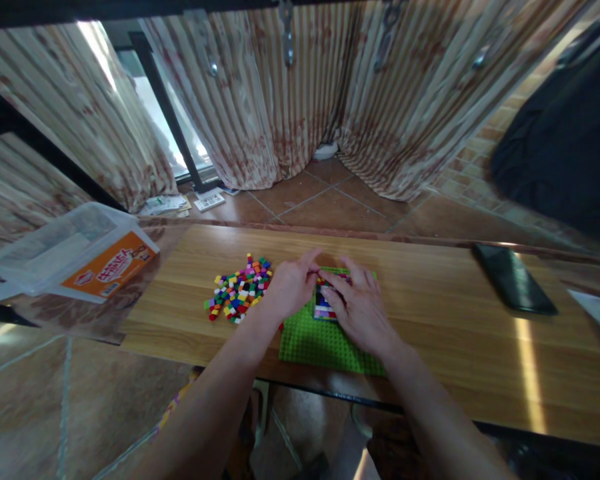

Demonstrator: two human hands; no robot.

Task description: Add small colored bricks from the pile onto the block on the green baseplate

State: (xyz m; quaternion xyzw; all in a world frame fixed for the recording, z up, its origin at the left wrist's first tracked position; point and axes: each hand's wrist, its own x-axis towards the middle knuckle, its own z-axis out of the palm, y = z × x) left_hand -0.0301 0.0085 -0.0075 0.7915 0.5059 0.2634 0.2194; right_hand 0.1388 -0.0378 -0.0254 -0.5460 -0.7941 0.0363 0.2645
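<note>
A green studded baseplate (325,347) lies on the wooden table, with small bricks built up on its far part. The visible corner of this brick build (324,311) shows blue, white, purple and red pieces. My left hand (291,285) is over the plate's left far edge, thumb and fingers pinched together; whatever is between them is too small to name. Over the build rests my right hand (361,303), its fingers stretched and apart, covering much of the bricks. Left of my left hand is a loose pile of small coloured bricks (240,291).
A black phone (514,279) lies on the right of the wooden table (430,300). Beyond the table's left end stands a clear plastic box (75,250) with an orange label. Striped curtains (260,100) hang behind, and a dark bag-like shape (565,133) is at the right.
</note>
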